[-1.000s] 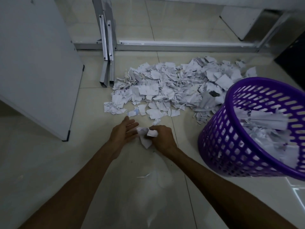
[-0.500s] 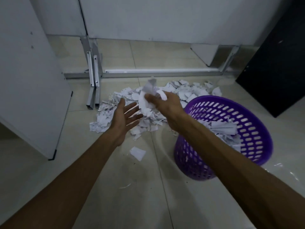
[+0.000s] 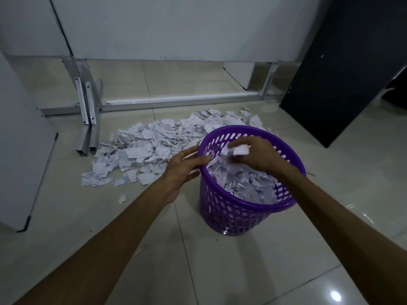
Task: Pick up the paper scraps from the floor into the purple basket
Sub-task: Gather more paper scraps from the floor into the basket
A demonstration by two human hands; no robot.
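At far left a white board [image 3: 24, 150] leans over the floor, with metal legs [image 3: 88, 119] just right of it. The pile [image 3: 154, 148] of scraps spreads across the tiles, left of and behind the basket [image 3: 233, 208]; one stray scrap [image 3: 121, 198] lies nearer you. Your left hand [image 3: 182, 170] reaches flat, fingers straight, tips at the basket's left rim, holding nothing. Your right hand [image 3: 257, 155] hovers over the basket mouth, fingers curled round a wad [image 3: 240, 150] of scraps. The paper looks light, limp and easily scattered, so I'd gather it in bunches, scooping from beneath the pile's edge. The basket already looks about half full.
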